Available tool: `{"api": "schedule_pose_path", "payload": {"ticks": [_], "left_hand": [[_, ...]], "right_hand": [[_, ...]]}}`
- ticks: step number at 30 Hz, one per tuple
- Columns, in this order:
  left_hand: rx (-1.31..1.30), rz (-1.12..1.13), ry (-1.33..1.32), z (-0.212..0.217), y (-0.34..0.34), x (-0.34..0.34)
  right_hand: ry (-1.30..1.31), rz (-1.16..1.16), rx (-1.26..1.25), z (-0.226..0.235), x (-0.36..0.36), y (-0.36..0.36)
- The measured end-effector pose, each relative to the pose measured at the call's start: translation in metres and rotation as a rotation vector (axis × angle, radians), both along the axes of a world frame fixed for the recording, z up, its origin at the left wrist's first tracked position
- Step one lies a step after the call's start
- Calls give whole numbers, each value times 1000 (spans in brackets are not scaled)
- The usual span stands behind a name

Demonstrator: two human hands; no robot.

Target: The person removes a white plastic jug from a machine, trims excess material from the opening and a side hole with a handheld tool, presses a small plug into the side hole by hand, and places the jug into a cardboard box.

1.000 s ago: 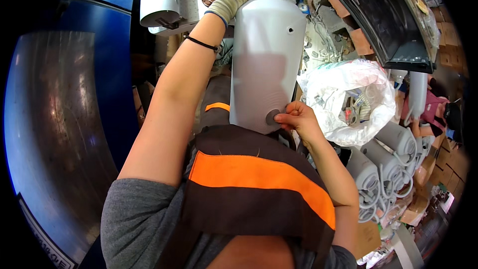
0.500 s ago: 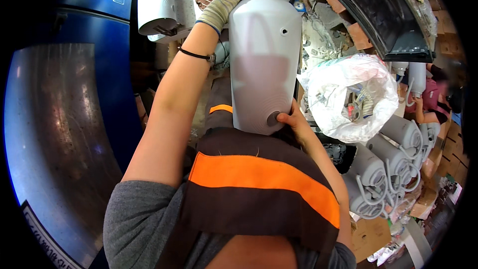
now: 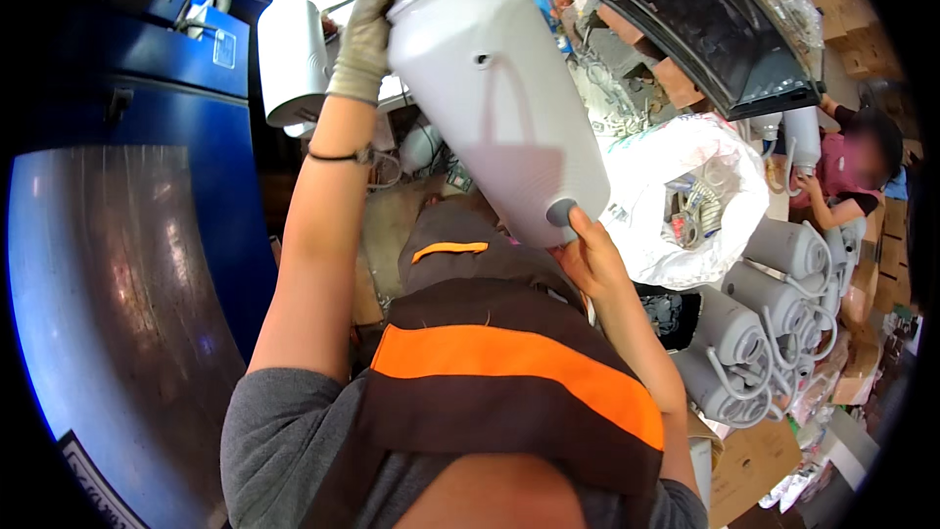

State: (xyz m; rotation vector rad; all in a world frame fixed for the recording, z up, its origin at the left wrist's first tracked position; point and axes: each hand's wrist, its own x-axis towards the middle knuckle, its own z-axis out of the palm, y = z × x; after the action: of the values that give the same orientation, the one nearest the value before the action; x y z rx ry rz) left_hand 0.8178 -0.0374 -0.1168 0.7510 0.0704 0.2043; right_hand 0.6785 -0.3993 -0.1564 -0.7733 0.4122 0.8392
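Note:
Between my hands hangs a large pale grey-white plastic canister (image 3: 490, 108), slanted with its neck to the upper left and its base to the lower right. My left hand (image 3: 367, 34), in a light knitted glove, is closed against the side of the neck; its fingertips are partly hidden. At the base, my bare right hand (image 3: 595, 257) grips the lower edge, its thumb beside a round grey plug (image 3: 561, 213). A small dark-centred hole (image 3: 482, 60) shows in the upper wall. A pinkish bag-like shape appears on the canister's face; whether printed, reflected or inside, I cannot tell.
A white plastic sack (image 3: 720, 235) of small parts stands at the right, above several stacked grey canisters with hoses (image 3: 774, 309). A black appliance door (image 3: 720, 24) lies at upper right. Blue machinery (image 3: 211, 225) lines the left. A co-worker (image 3: 847, 162) sits far right.
The canister has tipped from nearly upright to slanted, its neck swinging left and its base right. My left hand moved left with the neck, my right hand slightly right.

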Motion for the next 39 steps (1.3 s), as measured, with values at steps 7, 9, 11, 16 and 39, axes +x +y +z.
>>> {"api": "schedule_pose_path", "payload": {"ticks": [7, 9, 11, 16, 39], "left_hand": [[-148, -65, -121, 52, -27, -31], [-144, -33, -143, 56, -33, -37], [66, -9, -145, 57, -33, -38], [111, 61, -37, 29, -19, -33], [-161, -11, 27, 17, -30, -79]], "right_hand": [[-9, 1, -8, 39, -13, -7], [-41, -79, -90, 35, -26, 6], [-58, -136, -104, 35, -27, 7], [-266, -32, -50, 79, -11, -11], [-213, 170, -528, 41, -19, -12]]}}
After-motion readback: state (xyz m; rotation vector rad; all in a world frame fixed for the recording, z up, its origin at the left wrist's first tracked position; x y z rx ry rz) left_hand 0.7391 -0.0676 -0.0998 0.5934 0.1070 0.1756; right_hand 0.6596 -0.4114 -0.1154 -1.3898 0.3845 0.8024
